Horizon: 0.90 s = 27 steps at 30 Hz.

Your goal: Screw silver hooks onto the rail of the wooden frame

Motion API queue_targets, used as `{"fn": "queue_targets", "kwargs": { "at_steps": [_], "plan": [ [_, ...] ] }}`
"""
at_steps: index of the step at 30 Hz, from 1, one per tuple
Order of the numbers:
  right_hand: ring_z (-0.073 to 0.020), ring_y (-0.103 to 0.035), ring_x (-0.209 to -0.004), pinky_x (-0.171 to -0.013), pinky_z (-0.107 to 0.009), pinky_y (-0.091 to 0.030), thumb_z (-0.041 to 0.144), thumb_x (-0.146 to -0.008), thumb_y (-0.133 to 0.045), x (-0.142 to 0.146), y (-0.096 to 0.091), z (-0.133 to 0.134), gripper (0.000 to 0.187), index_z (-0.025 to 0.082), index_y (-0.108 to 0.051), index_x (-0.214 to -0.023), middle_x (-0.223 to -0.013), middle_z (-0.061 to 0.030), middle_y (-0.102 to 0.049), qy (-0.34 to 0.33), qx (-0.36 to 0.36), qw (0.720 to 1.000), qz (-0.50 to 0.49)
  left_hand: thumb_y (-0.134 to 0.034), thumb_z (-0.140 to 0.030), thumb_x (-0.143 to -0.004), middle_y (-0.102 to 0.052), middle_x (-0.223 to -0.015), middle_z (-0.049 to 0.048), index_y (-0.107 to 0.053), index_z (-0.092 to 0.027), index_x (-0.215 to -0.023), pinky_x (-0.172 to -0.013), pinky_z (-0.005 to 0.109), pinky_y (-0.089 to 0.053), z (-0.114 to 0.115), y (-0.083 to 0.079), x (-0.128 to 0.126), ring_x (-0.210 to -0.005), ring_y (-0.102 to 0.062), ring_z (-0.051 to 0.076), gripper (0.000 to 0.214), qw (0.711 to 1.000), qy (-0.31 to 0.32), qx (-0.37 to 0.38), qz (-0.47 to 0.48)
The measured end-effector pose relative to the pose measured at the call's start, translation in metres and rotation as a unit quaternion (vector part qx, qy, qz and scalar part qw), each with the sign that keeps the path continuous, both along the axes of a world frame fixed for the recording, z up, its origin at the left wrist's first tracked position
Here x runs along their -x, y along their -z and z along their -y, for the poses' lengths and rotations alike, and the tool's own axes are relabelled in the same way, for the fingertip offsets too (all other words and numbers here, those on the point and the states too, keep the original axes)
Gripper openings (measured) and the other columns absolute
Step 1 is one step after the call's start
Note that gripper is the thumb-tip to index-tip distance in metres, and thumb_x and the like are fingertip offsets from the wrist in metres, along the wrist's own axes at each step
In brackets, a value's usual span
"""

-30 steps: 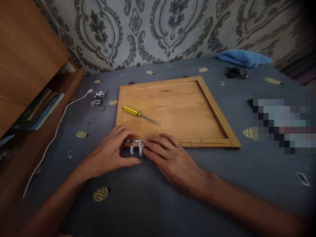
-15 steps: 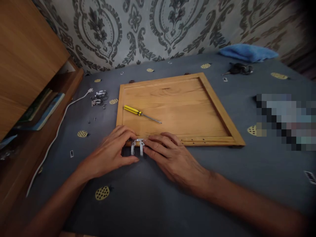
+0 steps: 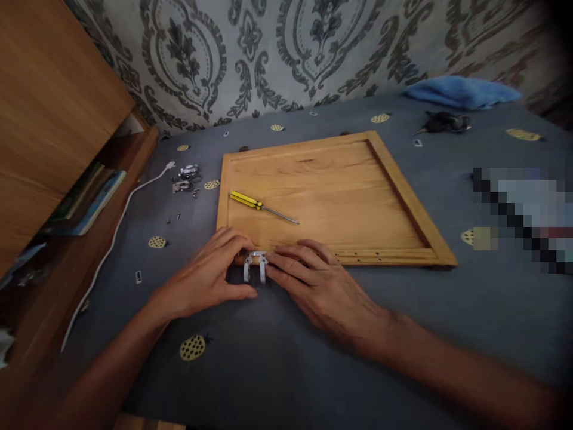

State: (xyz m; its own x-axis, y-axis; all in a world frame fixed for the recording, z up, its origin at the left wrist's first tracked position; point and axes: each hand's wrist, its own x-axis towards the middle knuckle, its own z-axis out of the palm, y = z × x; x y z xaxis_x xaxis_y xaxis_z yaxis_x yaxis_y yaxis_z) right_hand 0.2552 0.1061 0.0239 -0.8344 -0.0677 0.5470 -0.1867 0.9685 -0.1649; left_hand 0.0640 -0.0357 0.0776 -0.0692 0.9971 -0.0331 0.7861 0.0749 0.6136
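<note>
A wooden cabinet door (image 3: 331, 191) lies flat on a grey sheet. At the near left corner of its frame sits a metal hinge (image 3: 253, 267) with two arms pointing toward me. My left hand (image 3: 208, 278) curls round the hinge from the left, thumb under it. From the right, my right hand (image 3: 313, 283) presses its fingertips on the hinge and the frame edge. A yellow-handled screwdriver (image 3: 262, 206) rests on the door panel just beyond my hands.
More metal hinge parts (image 3: 185, 178) and small screws lie left of the door. A white cable (image 3: 116, 233) runs along the left. A wooden shelf unit (image 3: 49, 155) with books stands at the left. A blue cloth (image 3: 461, 92) and a dark object (image 3: 445, 122) lie far right.
Both hands stay on the hinge at the door's corner. Only the camera view shifted slightly; nothing else moved.
</note>
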Motion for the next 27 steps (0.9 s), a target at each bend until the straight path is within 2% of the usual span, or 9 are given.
{"fn": "queue_targets", "kwargs": {
  "at_steps": [3,7,11,19,27],
  "plan": [
    [-0.0238,-0.058,-0.114,-0.101,-0.042,-0.043,0.011,-0.097,-0.05,-0.001,0.002,-0.001,0.028,0.013,-0.068,-0.118,-0.118,-0.0088,-0.073,0.001,-0.005,1.0,-0.008,-0.086,-0.045,-0.073,-0.057,-0.13,0.0078,-0.052,-0.025,-0.128,-0.102,0.045,-0.047,0.002,-0.005,0.007,-0.123,-0.054,0.029,0.068,0.999,-0.034,-0.023,0.01],
    [-0.0245,-0.058,-0.115,-0.102,-0.043,-0.043,0.011,-0.096,-0.051,-0.001,0.004,-0.001,0.029,0.012,-0.068,-0.12,-0.119,-0.0094,-0.073,-0.001,-0.005,1.0,-0.009,-0.08,-0.048,-0.078,-0.058,-0.129,0.0078,-0.054,-0.025,-0.128,-0.102,0.046,-0.047,0.006,-0.013,0.016,-0.123,-0.055,0.03,0.061,0.996,-0.078,-0.048,-0.019],
    [-0.0245,-0.058,-0.114,-0.1,-0.044,-0.045,0.011,-0.097,-0.051,0.0,0.003,-0.001,0.029,0.013,-0.069,-0.119,-0.119,-0.0087,-0.073,-0.001,-0.002,1.0,-0.009,-0.081,-0.045,-0.079,-0.061,-0.125,0.007,-0.058,-0.024,-0.123,-0.101,0.045,-0.049,0.006,-0.013,0.016,-0.12,-0.056,0.028,0.054,0.997,-0.059,-0.041,-0.033],
    [-0.0233,-0.059,-0.111,-0.099,-0.042,-0.046,0.013,-0.101,-0.043,0.0,-0.004,0.0,0.029,0.012,-0.07,-0.113,-0.116,-0.0083,-0.074,0.005,-0.009,1.0,-0.011,-0.08,-0.037,-0.083,-0.063,-0.122,0.0075,-0.058,-0.022,-0.118,-0.097,0.044,-0.049,0.0,-0.006,-0.005,-0.119,-0.055,0.028,0.044,0.996,-0.006,-0.036,-0.079],
    [-0.0231,-0.059,-0.113,-0.1,-0.042,-0.045,0.015,-0.101,-0.048,0.0,-0.003,0.001,0.026,0.013,-0.07,-0.113,-0.117,-0.0088,-0.074,0.006,-0.009,1.0,-0.006,-0.078,-0.034,-0.085,-0.064,-0.121,0.007,-0.059,-0.023,-0.114,-0.099,0.048,-0.048,-0.002,0.004,-0.014,-0.118,-0.056,0.028,0.036,0.994,-0.004,-0.055,-0.099]
  ]
}}
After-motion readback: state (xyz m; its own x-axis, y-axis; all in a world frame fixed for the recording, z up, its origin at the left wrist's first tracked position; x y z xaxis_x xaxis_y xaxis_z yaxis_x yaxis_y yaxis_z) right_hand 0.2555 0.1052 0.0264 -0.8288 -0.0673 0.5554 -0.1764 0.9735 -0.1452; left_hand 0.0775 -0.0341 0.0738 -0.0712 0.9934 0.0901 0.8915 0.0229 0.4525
